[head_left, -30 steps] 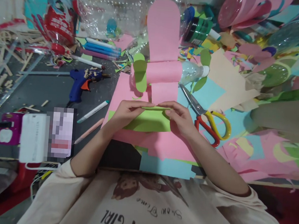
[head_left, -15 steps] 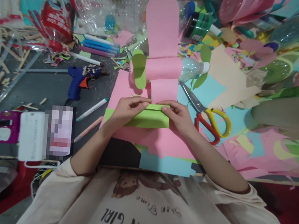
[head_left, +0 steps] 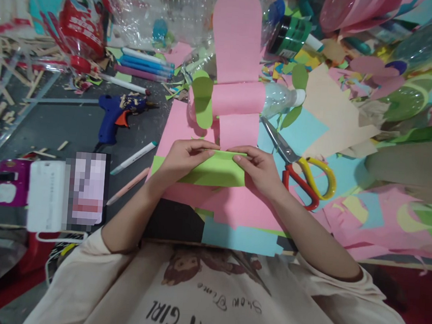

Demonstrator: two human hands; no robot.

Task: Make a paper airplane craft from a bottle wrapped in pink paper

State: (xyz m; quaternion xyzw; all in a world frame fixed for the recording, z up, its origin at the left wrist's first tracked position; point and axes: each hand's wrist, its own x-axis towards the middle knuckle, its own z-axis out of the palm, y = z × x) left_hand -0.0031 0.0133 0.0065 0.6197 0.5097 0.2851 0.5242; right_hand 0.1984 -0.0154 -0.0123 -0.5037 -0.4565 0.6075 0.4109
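Observation:
A strip of green paper (head_left: 215,172) lies low in front of me, and both hands pinch its far edge. My left hand (head_left: 184,157) has thumb and fingers closed on the left part of that edge. On the right part, my right hand (head_left: 255,164) does the same. Under the green paper is a pink paper sheet (head_left: 242,208). Just beyond my fingers stands a plastic bottle (head_left: 277,101) on its side, wrapped in pink paper (head_left: 237,98), with green paper ovals (head_left: 202,102) at its ends. A long rounded pink strip (head_left: 237,35) extends behind it.
Scissors (head_left: 290,157) with red and yellow handles lie right of my right hand. To the left are a blue glue gun (head_left: 111,115), markers (head_left: 135,157) and a phone (head_left: 86,187). Paper scraps (head_left: 367,217) cover the right side; a red-labelled bottle (head_left: 80,29) stands back left.
The narrow folded flap at the green paper's far edge has turned out of sight, leaving a smoother face. Both hands keep their pinch in nearly the same place.

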